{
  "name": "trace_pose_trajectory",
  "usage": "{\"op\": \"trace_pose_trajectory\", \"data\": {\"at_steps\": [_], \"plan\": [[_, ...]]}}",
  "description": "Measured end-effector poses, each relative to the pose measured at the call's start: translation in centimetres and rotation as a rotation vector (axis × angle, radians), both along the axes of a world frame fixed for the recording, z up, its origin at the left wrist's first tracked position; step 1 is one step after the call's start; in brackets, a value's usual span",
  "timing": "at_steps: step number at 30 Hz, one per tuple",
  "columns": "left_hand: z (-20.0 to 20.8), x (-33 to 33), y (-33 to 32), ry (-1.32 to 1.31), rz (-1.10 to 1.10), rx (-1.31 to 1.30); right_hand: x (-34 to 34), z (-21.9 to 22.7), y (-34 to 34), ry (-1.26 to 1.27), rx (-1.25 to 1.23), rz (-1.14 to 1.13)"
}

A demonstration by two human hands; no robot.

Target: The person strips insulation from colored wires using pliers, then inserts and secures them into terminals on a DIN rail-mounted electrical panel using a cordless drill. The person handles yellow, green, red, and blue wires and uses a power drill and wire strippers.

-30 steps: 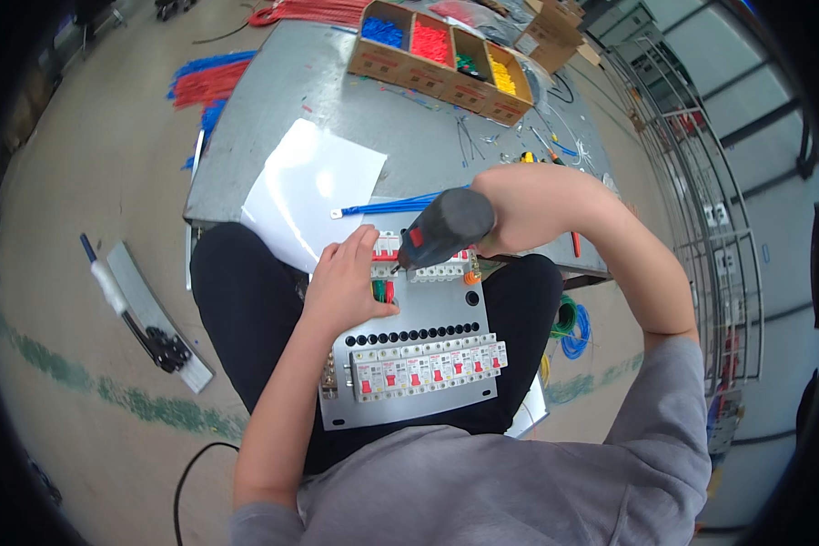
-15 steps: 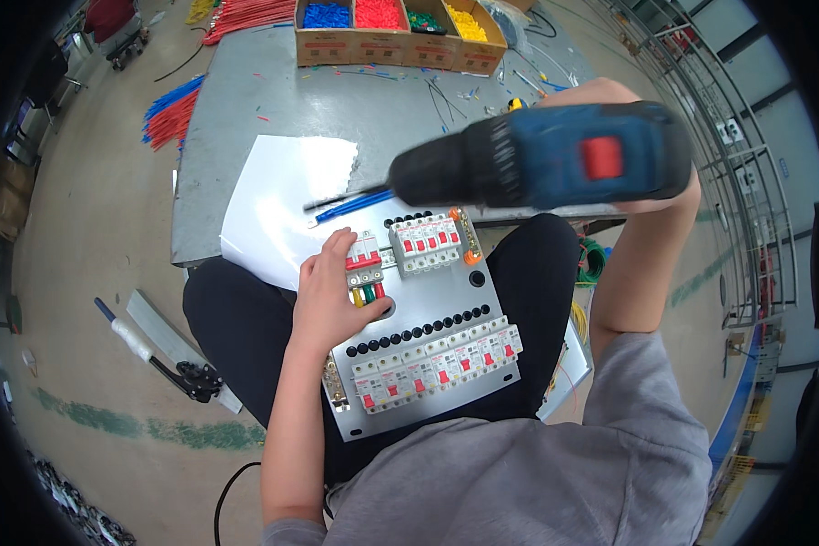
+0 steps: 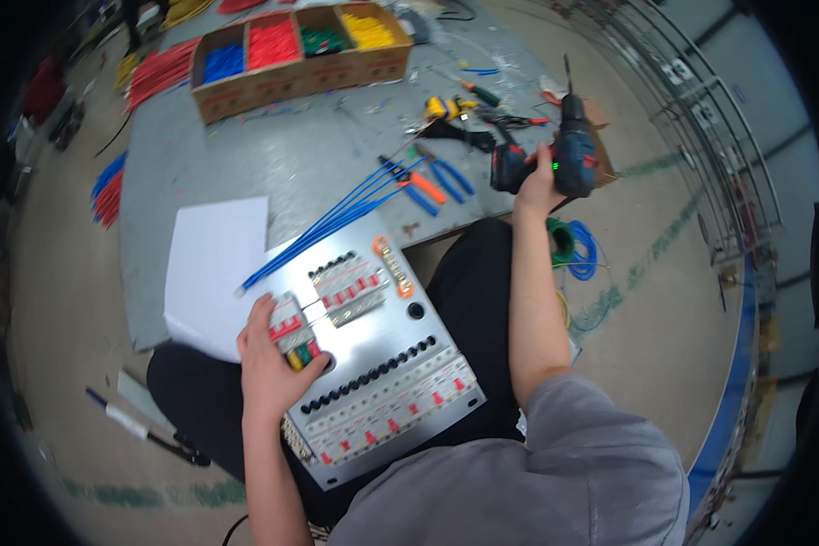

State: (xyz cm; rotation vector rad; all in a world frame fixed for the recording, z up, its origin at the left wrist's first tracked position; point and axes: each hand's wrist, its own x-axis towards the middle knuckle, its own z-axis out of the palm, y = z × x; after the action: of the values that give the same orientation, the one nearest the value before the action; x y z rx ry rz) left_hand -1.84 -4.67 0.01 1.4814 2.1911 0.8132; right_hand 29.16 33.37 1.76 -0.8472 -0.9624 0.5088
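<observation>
A metal mounting plate (image 3: 355, 337) carrying rows of circuit breakers lies tilted across my lap. My left hand (image 3: 273, 373) grips the breaker with red levers (image 3: 287, 318) at the plate's left side, thumb by its yellow, green and red wire ends. In my right hand (image 3: 539, 189) is a blue-black cordless drill (image 3: 575, 150), held by its handle beyond my right knee, bit pointing away from me. A smaller breaker row (image 3: 353, 287) sits on the plate's far part, and a longer row (image 3: 396, 414) runs along its near edge. Blue wires (image 3: 328, 227) lie over the plate's far corner.
On the grey table (image 3: 173, 164) are a box of coloured caps (image 3: 300, 86), wire strippers (image 3: 414, 187), blue-handled pliers (image 3: 446, 171), a yellow tool (image 3: 446, 107) and a white sheet (image 3: 214, 264). Wire coils (image 3: 584, 250) hang by my right knee. A long-handled tool (image 3: 146, 426) is on the floor.
My right hand has carried the drill from above the plate out to the right, over the table's edge; its bit now points away. My left hand stays on the breaker. The view has shifted.
</observation>
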Motion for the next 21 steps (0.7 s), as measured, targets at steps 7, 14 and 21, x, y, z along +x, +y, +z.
{"op": "trace_pose_trajectory", "data": {"at_steps": [7, 14, 21], "plan": [[0.9, 1.1, 0.9, -0.085, 0.063, -0.138, 5.5, -5.2, 4.1, 0.042, -0.19, -0.028], [0.6, 1.6, 0.7, -0.062, 0.084, -0.102, 4.6, -6.8, 4.9, -0.333, -0.255, 0.02], [0.3, 1.7, 0.9, -0.097, 0.074, -0.095, 4.7, -7.0, 8.2, -0.154, -0.295, 0.168]]}}
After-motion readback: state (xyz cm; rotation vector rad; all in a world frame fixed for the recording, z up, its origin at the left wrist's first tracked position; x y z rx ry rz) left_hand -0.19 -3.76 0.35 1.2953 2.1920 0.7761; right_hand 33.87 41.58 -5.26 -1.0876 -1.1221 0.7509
